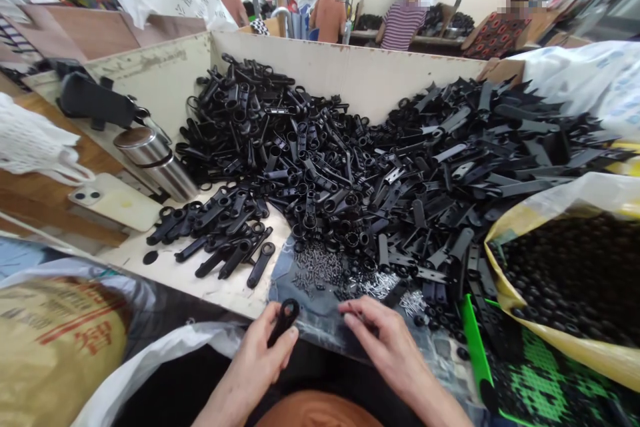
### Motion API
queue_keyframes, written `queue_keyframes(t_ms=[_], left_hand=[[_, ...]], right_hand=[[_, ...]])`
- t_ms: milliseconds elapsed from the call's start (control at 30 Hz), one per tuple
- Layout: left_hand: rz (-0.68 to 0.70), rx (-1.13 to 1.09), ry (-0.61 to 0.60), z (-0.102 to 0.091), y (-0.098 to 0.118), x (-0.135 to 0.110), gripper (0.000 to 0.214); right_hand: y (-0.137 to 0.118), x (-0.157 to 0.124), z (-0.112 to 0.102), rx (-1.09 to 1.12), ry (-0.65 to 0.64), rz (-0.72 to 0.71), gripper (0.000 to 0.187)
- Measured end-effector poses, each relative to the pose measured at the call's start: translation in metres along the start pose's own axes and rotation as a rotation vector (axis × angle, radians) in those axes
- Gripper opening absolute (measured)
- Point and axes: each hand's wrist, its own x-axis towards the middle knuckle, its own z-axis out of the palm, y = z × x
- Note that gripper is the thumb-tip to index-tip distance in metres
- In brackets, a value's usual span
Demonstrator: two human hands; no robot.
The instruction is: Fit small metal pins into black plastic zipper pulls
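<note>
My left hand (269, 345), at the table's front edge, is closed round a black plastic handle-like part (288, 312) with its ring end pointing up. To its right, my right hand (376, 330) has thumb and fingers drawn together over the dark mat; anything between the fingertips is too small to make out. Just beyond the hands lie a heap of small dark screws (315, 270) and a scatter of shiny metal pins (375, 285). Similar black ring-ended parts (235, 253) lie on the pale board to the left.
A large pile of black ring-ended parts (280, 140) and flat black pieces (480, 127) fills the walled bench. A steel flask (163, 167) and a phone (115, 201) are at left. A yellow sack (505, 240) and a green basket (475, 340) stand right. Several people work behind.
</note>
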Motion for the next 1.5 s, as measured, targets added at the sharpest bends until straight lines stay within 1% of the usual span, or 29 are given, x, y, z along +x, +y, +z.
queue_keyframes(t_ms=[67, 100, 167, 233, 300, 333, 533, 600, 667, 767, 833, 900, 933, 1000, 1067, 1100, 1167, 1233, 1333, 1500], left_hand=[[0.122, 0.165, 0.103, 0.003, 0.010, 0.008, 0.018], [0.166, 0.262, 0.147, 0.006, 0.014, 0.012, 0.013], [0.215, 0.487, 0.203, 0.014, 0.021, 0.019, 0.011], [0.259, 0.720, 0.236, 0.022, 0.023, 0.027, 0.013], [0.307, 0.876, 0.246, 0.028, 0.020, 0.034, 0.014], [0.320, 0.917, 0.248, 0.030, 0.018, 0.037, 0.015], [0.366, 0.968, 0.230, 0.028, 0.009, 0.043, 0.021], [0.397, 0.971, 0.208, 0.026, 0.008, 0.043, 0.022], [0.431, 0.967, 0.182, 0.024, 0.006, 0.044, 0.024], [0.471, 0.947, 0.152, 0.021, 0.003, 0.046, 0.026], [0.488, 0.937, 0.141, 0.019, 0.002, 0.047, 0.028], [0.484, 0.875, 0.145, 0.018, 0.005, 0.046, 0.024], [0.469, 0.785, 0.151, 0.018, 0.008, 0.046, 0.020], [0.409, 0.487, 0.142, 0.019, 0.015, 0.044, 0.022], [0.283, 0.137, 0.090, 0.021, 0.024, 0.041, 0.028], [0.209, 0.005, 0.055, 0.022, 0.028, 0.039, 0.031], [0.072, -0.167, 0.002, 0.024, 0.035, 0.035, 0.040], [0.012, -0.242, -0.016, 0.026, 0.039, 0.032, 0.046], [-0.002, -0.280, -0.019, 0.027, 0.040, 0.029, 0.050], [-0.043, -0.327, -0.035, 0.030, 0.039, 0.029, 0.052]], right_hand=[[0.000, 0.012, -0.005, -0.053, 0.033, -0.011, 0.021], [-0.001, 0.018, -0.006, -0.084, 0.037, -0.025, 0.019], [-0.005, 0.029, -0.005, -0.137, 0.022, -0.054, 0.016], [-0.008, 0.037, -0.002, -0.170, 0.014, -0.059, 0.017], [-0.009, 0.044, 0.001, -0.198, 0.024, -0.050, 0.018], [-0.010, 0.046, 0.003, -0.216, 0.027, -0.049, 0.018], [-0.005, 0.056, 0.018, -0.455, 0.001, -0.090, 0.014], [-0.003, 0.058, 0.023, -0.489, -0.002, -0.088, 0.016], [-0.002, 0.057, 0.024, -0.497, 0.002, -0.089, 0.017], [-0.003, 0.053, 0.019, -0.486, 0.021, -0.097, 0.016], [-0.005, 0.048, 0.013, -0.386, 0.061, -0.093, 0.016], [-0.008, 0.043, 0.008, -0.191, 0.103, -0.071, 0.016], [-0.009, 0.041, 0.007, -0.081, 0.116, -0.058, 0.017], [-0.013, 0.038, 0.007, 0.088, 0.127, -0.039, 0.020], [-0.016, 0.036, 0.009, 0.184, 0.139, -0.035, 0.022], [-0.018, 0.036, 0.011, 0.213, 0.147, -0.038, 0.022], [-0.019, 0.037, 0.016, 0.244, 0.160, -0.047, 0.023], [-0.020, 0.038, 0.019, 0.260, 0.157, -0.054, 0.024], [-0.019, 0.038, 0.022, 0.274, 0.152, -0.064, 0.024], [-0.017, 0.036, 0.023, 0.266, 0.187, -0.091, 0.022]])
